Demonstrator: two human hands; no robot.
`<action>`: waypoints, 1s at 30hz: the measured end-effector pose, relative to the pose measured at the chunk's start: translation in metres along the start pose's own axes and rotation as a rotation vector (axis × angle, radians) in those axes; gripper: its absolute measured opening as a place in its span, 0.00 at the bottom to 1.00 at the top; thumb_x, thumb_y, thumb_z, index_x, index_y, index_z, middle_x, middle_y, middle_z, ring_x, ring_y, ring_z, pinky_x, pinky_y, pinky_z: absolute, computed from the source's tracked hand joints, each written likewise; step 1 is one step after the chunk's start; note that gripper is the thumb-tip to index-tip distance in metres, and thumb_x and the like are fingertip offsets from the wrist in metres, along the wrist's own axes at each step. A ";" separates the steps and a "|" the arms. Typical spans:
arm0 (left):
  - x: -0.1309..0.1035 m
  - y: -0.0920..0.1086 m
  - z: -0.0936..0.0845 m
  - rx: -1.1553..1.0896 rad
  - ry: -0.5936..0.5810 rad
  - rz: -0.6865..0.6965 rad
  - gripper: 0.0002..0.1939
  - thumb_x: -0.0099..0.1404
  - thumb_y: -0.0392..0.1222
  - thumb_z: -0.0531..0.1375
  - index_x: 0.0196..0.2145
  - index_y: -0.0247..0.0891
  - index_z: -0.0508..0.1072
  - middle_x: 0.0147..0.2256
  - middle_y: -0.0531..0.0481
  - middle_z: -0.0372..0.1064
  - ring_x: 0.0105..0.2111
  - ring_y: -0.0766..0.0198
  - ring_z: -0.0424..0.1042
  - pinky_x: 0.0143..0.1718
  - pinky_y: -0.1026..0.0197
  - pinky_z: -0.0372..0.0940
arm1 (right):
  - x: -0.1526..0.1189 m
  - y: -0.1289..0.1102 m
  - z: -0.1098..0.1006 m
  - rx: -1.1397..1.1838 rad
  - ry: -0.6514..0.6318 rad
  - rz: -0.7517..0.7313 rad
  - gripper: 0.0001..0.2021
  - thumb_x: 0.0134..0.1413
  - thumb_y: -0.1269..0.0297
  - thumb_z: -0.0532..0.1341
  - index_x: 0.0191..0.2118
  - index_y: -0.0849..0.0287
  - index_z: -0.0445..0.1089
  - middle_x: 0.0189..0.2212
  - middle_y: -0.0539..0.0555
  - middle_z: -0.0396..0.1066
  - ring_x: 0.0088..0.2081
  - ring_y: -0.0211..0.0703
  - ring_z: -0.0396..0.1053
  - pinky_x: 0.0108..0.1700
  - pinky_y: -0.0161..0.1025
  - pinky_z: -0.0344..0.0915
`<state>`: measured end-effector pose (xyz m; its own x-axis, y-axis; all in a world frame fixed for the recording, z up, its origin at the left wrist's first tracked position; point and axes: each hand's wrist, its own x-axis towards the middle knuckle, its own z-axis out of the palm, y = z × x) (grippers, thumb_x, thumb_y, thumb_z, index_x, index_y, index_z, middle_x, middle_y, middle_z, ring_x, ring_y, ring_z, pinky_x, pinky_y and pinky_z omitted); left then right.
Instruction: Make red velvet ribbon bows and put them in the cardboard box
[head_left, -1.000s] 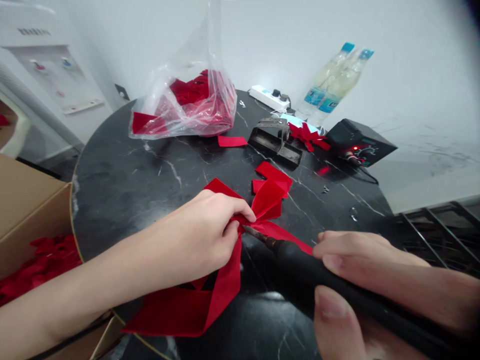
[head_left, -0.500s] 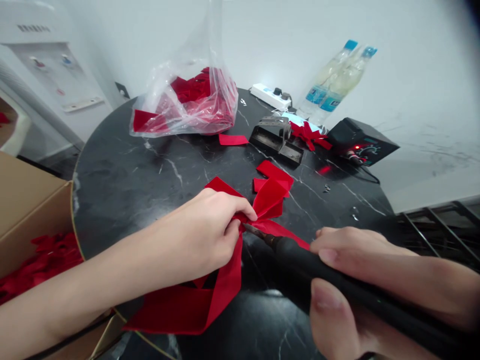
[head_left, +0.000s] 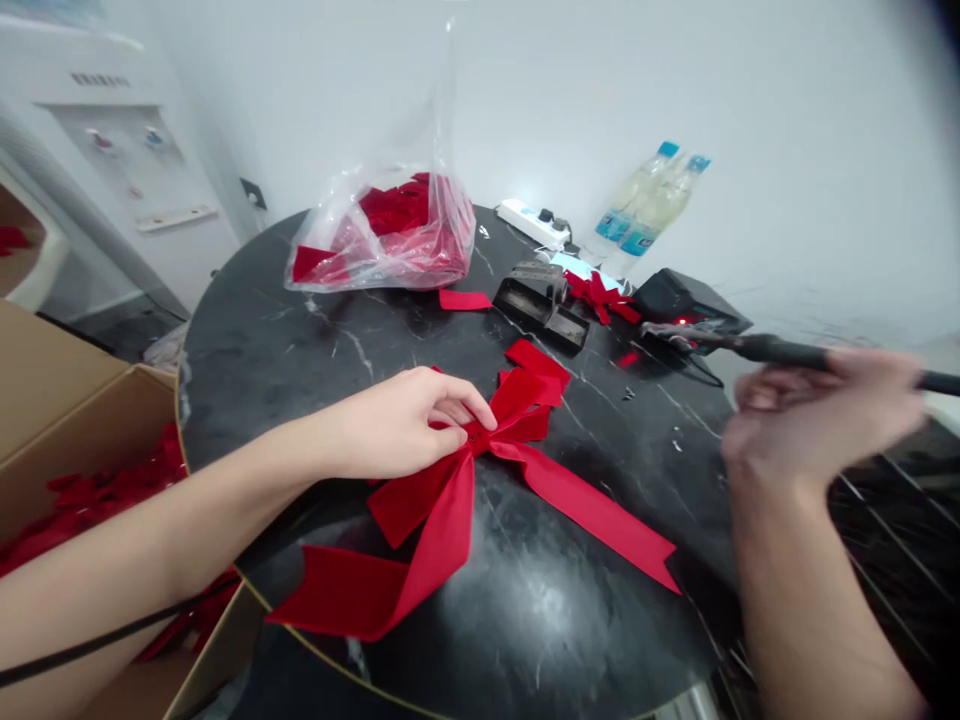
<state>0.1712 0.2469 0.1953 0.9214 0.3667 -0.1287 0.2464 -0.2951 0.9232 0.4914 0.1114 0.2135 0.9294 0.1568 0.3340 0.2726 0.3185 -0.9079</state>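
A red velvet ribbon bow [head_left: 442,540] lies on the dark table, its two long tails spread toward the near edge. My left hand [head_left: 409,425] is closed on the bow's middle, thumb and index finger at the knot; small dark marks show there. Up at the right, my right hand [head_left: 832,415] grips a soldering iron [head_left: 787,352] by its black handle. The iron is off the bow and points left, its tip in front of the black control box [head_left: 690,300] with a red light.
Behind the bow stand a metal iron stand [head_left: 540,310], a clear bag of red ribbon [head_left: 382,240], a white power strip [head_left: 532,222] and two bottles [head_left: 637,215]. A cardboard box [head_left: 142,410] with red pieces sits at the left, near a water dispenser [head_left: 120,150].
My right hand has lifted the soldering iron off the bow's middle and swung it up and right, toward the control box. My left hand stays at the knot. The view has shifted slightly.
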 end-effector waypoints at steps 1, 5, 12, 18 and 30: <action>-0.001 -0.001 0.000 -0.016 0.003 0.008 0.14 0.68 0.36 0.57 0.47 0.35 0.79 0.48 0.46 0.81 0.48 0.58 0.79 0.52 0.59 0.70 | 0.008 0.005 0.008 0.016 0.022 0.002 0.14 0.67 0.67 0.55 0.28 0.53 0.55 0.17 0.42 0.49 0.17 0.35 0.54 0.15 0.29 0.45; -0.004 -0.002 -0.001 -0.028 0.001 0.025 0.15 0.69 0.35 0.55 0.48 0.34 0.78 0.47 0.45 0.81 0.47 0.58 0.79 0.52 0.58 0.70 | 0.030 0.030 0.032 0.002 -0.040 0.095 0.13 0.71 0.63 0.61 0.32 0.60 0.65 0.22 0.43 0.61 0.19 0.31 0.59 0.18 0.27 0.55; -0.005 -0.003 -0.004 -0.039 0.002 0.050 0.15 0.68 0.35 0.55 0.48 0.33 0.78 0.48 0.43 0.81 0.48 0.57 0.80 0.54 0.56 0.71 | 0.043 0.068 0.063 -0.056 -0.084 0.113 0.18 0.71 0.56 0.62 0.31 0.61 0.65 0.20 0.42 0.60 0.16 0.28 0.54 0.15 0.27 0.52; -0.005 0.000 -0.005 -0.026 0.016 0.043 0.15 0.67 0.34 0.56 0.47 0.33 0.79 0.48 0.41 0.81 0.49 0.56 0.79 0.56 0.54 0.71 | 0.039 0.083 0.086 -0.093 -0.195 0.102 0.18 0.71 0.58 0.62 0.30 0.61 0.65 0.20 0.42 0.61 0.16 0.28 0.56 0.15 0.26 0.52; -0.005 -0.007 -0.005 -0.039 0.005 0.074 0.16 0.67 0.34 0.56 0.48 0.34 0.79 0.49 0.42 0.81 0.50 0.56 0.79 0.56 0.55 0.72 | 0.017 0.103 0.110 -0.107 -0.517 0.158 0.09 0.69 0.65 0.65 0.37 0.64 0.70 0.26 0.46 0.69 0.20 0.30 0.65 0.18 0.25 0.59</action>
<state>0.1631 0.2514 0.1911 0.9353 0.3491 -0.0578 0.1654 -0.2870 0.9435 0.5081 0.2500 0.1532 0.7251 0.6423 0.2482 0.1886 0.1614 -0.9687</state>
